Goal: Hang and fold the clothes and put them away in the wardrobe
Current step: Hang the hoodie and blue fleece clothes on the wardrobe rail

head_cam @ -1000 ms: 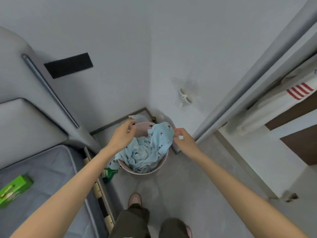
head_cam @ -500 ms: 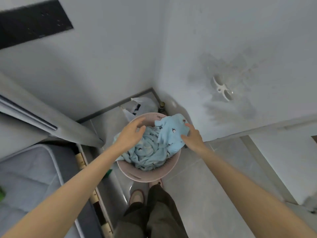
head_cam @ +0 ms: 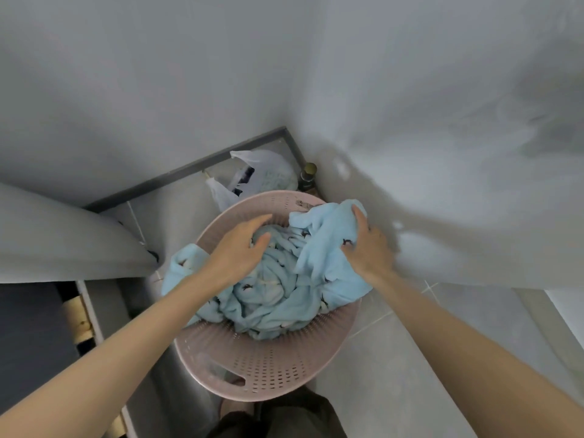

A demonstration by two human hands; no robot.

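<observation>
Wide-angle head view, looking down into a room corner.

- Pink perforated laundry basket (head_cam: 268, 368) stands on the grey tiled floor (head_cam: 395, 358), close to where two pale walls meet. The handle slot on its near side faces the camera.
- Light blue garment (head_cam: 284, 295) with small dark printed motifs lies crumpled inside the basket and fills most of it. One flap spills over the left rim, and another bunch rises over the far right rim.
- Left hand (head_cam: 240, 248) is over the middle of the heap, toward the far left side. Palm is down, fingers spread and only loosely bent. The thumb tip rests on the cloth, and no fold is visibly caught in it.
- Right hand (head_cam: 369, 248) is at the far right rim, on the raised bunch. The fingers are curled into the fabric and gather a fold, with the thumb lying up along the cloth's upper edge.
- The garment sits between and beneath both hands, with the bulk of it nearer the camera than either one.
- Behind the basket, in the corner: a white plastic bag (head_cam: 265, 172) and, just beside it, a dark bottle (head_cam: 308, 177).
- Bottom edge: dark trousers (head_cam: 284, 418), just beside the basket's near wall.
</observation>
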